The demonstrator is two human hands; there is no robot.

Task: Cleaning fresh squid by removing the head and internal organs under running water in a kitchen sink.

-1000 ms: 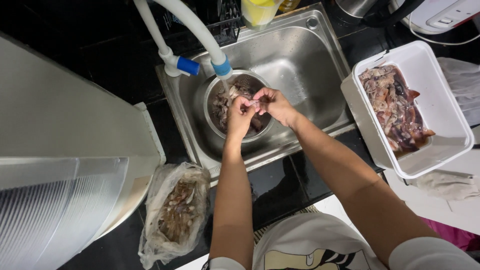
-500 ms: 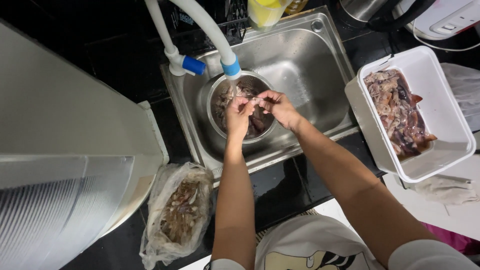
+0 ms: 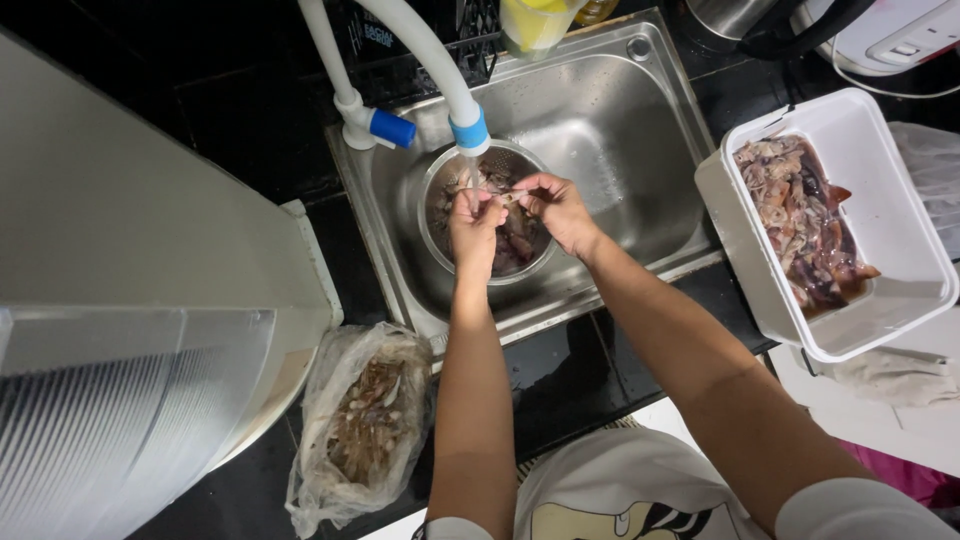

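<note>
Both hands met over a round metal colander in the steel sink. The left hand and right hand pinched 1 small piece of seafood between their fingertips, just under the white tap spout. Right of the right hand stood a white tub of raw seafood; below the left forearm lay a plastic bag of scraps.
</note>
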